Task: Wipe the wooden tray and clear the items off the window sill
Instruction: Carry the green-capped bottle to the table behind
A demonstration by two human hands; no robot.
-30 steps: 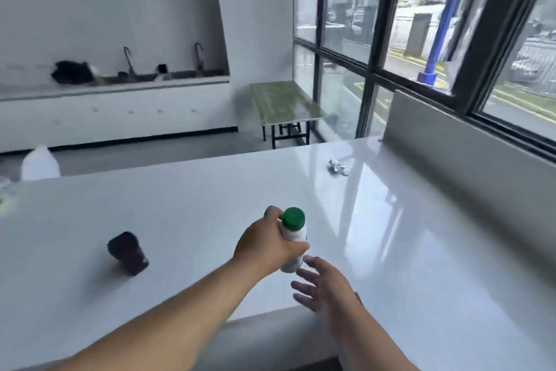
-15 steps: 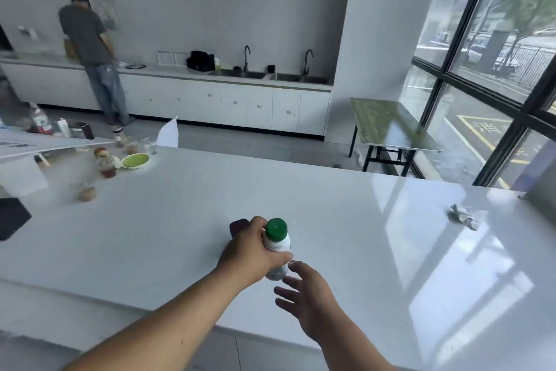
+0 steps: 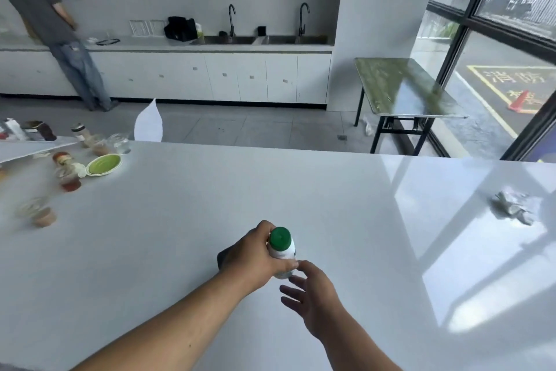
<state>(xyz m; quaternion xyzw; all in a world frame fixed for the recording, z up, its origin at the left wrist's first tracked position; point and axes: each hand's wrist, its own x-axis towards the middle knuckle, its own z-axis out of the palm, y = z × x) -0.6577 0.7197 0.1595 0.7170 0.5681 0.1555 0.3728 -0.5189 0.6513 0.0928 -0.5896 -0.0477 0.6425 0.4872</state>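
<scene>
One small white plastic bottle point(image 3: 284, 251) with round green cap, gripped upright in the left hand point(image 3: 252, 253) above a glossy white counter point(image 3: 346, 205), right hand point(image 3: 313, 289) spread loose beside it (fingers empty), one crumpled tissue point(image 3: 513, 207) far right.

Daylight floods in from the big window point(image 3: 493, 27) on my right, so the room is bright and evenly lit. It throws pale window-shaped patches of glare across the glossy white counter point(image 3: 346, 190), strongest at its right end, crossed by soft darker bands from the frame. The green folding table point(image 3: 403, 87) beside the window shines too. My forearms cast only faint shadows. The jars and cups point(image 3: 69, 172) at the counter's left end are smeared with motion blur, and the person point(image 3: 45, 24) standing beyond them leans, bent by the wide-angle lens.
</scene>
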